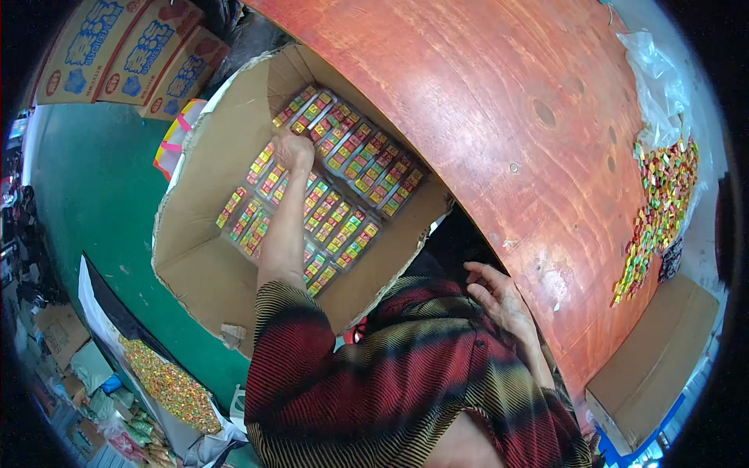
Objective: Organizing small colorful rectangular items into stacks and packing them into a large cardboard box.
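Observation:
My left hand (293, 153) reaches deep into a large open cardboard box (204, 199). Its fingers curl downward at the far left of the packs, and whatever they grip is hidden beneath the hand. Rows of small red, yellow and green blocks in clear plastic packs (347, 150) fill the box floor. More of these packs (331, 218) lie nearer, on both sides of my forearm. My right hand (501, 300) holds nothing; its fingers are loosely stretched and apart, beside the edge of the reddish wooden table (476, 117).
On the table's right lie a heap of small colourful pieces (655, 210) and a clear plastic bag (659, 86). A cardboard piece (655, 363) stands at lower right. Printed cartons (129, 58) sit on the green surface (101, 187). Lower left, a sack (168, 382) shows more small pieces.

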`<act>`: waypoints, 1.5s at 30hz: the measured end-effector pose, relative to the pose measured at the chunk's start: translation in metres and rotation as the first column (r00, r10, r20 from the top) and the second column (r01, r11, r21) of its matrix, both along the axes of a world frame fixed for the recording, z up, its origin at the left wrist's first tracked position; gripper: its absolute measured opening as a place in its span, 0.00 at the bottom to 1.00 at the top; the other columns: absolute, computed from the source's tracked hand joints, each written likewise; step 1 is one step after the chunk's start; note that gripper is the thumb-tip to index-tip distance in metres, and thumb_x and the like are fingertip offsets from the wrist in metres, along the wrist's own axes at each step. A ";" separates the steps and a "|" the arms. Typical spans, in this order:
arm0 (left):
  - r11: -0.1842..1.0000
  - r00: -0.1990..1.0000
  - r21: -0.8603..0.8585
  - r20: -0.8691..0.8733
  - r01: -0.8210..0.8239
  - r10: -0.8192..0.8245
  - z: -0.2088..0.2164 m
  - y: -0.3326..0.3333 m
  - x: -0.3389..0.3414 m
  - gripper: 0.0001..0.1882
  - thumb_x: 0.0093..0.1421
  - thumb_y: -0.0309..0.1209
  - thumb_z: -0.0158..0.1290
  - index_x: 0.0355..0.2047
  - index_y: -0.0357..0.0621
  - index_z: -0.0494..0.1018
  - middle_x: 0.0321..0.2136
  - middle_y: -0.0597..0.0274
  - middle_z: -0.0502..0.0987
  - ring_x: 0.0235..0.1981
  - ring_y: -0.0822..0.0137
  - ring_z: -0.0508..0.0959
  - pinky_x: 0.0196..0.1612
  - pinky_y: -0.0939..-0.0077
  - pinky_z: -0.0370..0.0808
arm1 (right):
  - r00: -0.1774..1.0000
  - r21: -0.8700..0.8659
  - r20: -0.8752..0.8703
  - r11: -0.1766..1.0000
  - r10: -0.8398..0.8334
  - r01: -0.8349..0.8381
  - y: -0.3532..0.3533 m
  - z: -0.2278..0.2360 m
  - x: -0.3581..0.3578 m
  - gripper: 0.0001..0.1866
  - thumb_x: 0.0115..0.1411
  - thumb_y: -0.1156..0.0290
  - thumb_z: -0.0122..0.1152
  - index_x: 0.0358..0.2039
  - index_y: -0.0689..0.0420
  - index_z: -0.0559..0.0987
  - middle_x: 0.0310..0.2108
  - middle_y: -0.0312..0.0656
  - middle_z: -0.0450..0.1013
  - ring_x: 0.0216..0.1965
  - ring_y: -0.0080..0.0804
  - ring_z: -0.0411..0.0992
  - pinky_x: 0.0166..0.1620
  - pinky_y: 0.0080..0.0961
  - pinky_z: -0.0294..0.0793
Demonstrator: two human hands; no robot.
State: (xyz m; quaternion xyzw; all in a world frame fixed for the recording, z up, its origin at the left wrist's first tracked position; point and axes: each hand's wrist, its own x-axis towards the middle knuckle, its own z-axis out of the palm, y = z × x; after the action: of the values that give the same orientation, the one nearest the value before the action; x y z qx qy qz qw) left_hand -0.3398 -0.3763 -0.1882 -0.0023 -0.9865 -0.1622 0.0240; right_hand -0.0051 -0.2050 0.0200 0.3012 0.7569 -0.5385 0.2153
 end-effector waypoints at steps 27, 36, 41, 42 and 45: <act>0.635 0.802 0.501 0.466 -0.588 0.375 -0.048 0.001 0.005 0.12 0.45 0.31 0.54 0.27 0.34 0.70 0.25 0.51 0.74 0.29 0.60 0.74 0.32 0.69 0.69 | 1.000 0.022 -0.010 0.999 0.028 -0.027 -0.002 -0.009 0.000 0.18 0.53 0.69 0.52 0.44 0.59 0.67 0.28 0.43 0.67 0.28 0.32 0.67 0.32 0.25 0.67; 0.576 0.766 0.511 0.493 -0.638 0.412 -0.041 0.002 0.019 0.10 0.44 0.30 0.54 0.25 0.36 0.70 0.24 0.54 0.74 0.28 0.63 0.73 0.33 0.71 0.68 | 1.000 0.005 0.017 1.000 0.010 -0.010 -0.003 -0.013 0.003 0.18 0.54 0.67 0.51 0.45 0.58 0.67 0.28 0.43 0.68 0.27 0.32 0.66 0.31 0.25 0.67; 0.640 0.758 0.438 0.522 -0.631 0.391 -0.048 -0.001 0.019 0.08 0.44 0.31 0.54 0.24 0.39 0.72 0.24 0.57 0.74 0.28 0.65 0.73 0.33 0.72 0.67 | 1.000 -0.024 -0.013 0.999 0.025 -0.025 -0.001 -0.019 0.007 0.18 0.54 0.67 0.51 0.45 0.59 0.66 0.28 0.43 0.67 0.27 0.32 0.66 0.31 0.25 0.66; 0.654 0.757 0.422 0.526 -0.628 0.387 -0.048 -0.004 0.018 0.08 0.44 0.31 0.54 0.24 0.40 0.72 0.24 0.58 0.74 0.28 0.65 0.72 0.34 0.72 0.67 | 0.999 -0.013 -0.011 0.999 0.031 -0.031 -0.001 -0.017 0.006 0.18 0.54 0.67 0.50 0.45 0.59 0.66 0.27 0.43 0.67 0.27 0.32 0.66 0.32 0.25 0.66; 0.489 0.773 0.599 0.492 -0.634 0.399 -0.074 -0.018 0.009 0.06 0.44 0.29 0.53 0.22 0.40 0.71 0.22 0.60 0.74 0.25 0.66 0.72 0.31 0.73 0.68 | 0.999 -0.002 -0.013 0.999 0.050 -0.050 -0.002 -0.016 0.003 0.18 0.54 0.66 0.50 0.45 0.59 0.66 0.27 0.43 0.67 0.28 0.32 0.67 0.32 0.25 0.66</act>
State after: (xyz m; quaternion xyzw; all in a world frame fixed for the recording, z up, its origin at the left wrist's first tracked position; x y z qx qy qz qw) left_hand -0.3305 -0.3947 -0.2624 0.3308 -0.7778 -0.5294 -0.0726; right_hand -0.0017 -0.2073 0.0043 0.2784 0.7648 -0.5360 0.2242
